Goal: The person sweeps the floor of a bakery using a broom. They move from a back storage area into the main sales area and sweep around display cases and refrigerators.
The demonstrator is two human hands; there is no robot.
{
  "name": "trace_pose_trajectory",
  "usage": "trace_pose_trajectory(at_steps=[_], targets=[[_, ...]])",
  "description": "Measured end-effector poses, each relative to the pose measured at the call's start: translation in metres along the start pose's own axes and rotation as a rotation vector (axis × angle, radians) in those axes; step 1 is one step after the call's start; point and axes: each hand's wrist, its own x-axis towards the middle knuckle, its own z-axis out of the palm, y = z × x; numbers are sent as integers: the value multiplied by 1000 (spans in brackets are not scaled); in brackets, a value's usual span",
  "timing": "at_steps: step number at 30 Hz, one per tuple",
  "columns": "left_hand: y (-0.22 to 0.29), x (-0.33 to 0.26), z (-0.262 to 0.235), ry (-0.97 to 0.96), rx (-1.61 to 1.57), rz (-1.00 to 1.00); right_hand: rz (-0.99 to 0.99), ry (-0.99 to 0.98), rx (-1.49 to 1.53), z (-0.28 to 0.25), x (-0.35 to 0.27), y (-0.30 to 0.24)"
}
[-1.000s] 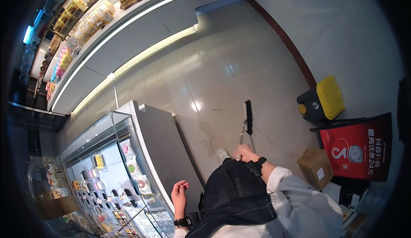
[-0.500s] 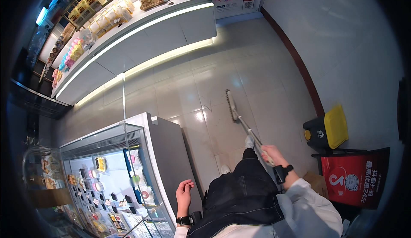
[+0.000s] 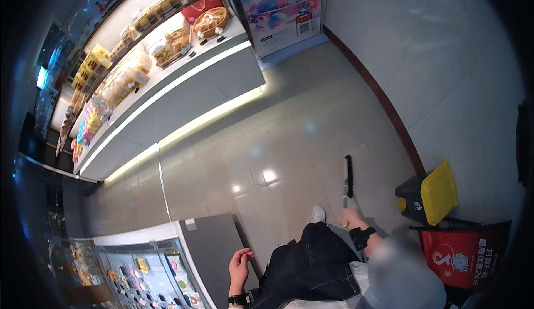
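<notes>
Broom (image 3: 349, 176) in right hand (image 3: 352, 218), lettered sign (image 3: 463, 256)

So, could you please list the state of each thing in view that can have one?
Right hand: closed on the brush
Brush: held; unclear whether it touches the floor
Left hand: empty, loosely curled
Bin: yellow lid appears shut
Display case: lit
Lower light strip: lit
Wicker basket: filled

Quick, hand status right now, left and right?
Left hand: partly open, fingers loosely curled, nothing seen in it.
Right hand: closed, holding the broom.
</notes>
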Motion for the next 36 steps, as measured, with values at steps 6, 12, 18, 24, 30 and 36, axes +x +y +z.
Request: trace_pose_trajectory(at_steps=[6, 12, 18, 24, 30, 36], targets=[[39, 24, 37, 70, 20, -77, 310, -260, 126, 155, 42, -33], [45, 66, 32, 285, -62, -81, 251, -865, -256, 280, 83, -88], [83, 163, 39, 254, -65, 19, 161, -672, -318, 284, 84, -219], [114, 228, 33, 274, -125, 30, 65, -472, -485, 169, 64, -324], [132, 279, 54, 224, -181, -23, -86, -94, -414, 56, 82, -378], [171, 346, 91, 199, -142, -10, -99, 61, -87, -7, 204, -485]])
